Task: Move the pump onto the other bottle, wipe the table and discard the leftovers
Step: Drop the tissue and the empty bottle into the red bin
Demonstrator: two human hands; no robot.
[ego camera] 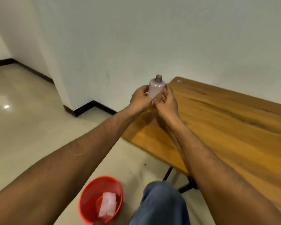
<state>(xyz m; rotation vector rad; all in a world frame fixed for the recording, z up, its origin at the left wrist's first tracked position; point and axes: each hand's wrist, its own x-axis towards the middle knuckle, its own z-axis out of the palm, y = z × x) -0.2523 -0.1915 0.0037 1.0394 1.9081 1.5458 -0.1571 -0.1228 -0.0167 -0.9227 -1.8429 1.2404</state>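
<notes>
A pale pink bottle with an open neck and no pump on it is held upright at the far left corner of the wooden table. My left hand grips its left side and my right hand grips its right side, fingers wrapped around the lower body. The bottle's base is hidden behind my fingers, so whether it rests on the table is unclear. No pump and no second bottle are in view.
A red bin stands on the tiled floor at my left knee, with a crumpled white tissue inside. My knee in jeans is beside it. A white wall runs behind the table, whose black leg shows underneath.
</notes>
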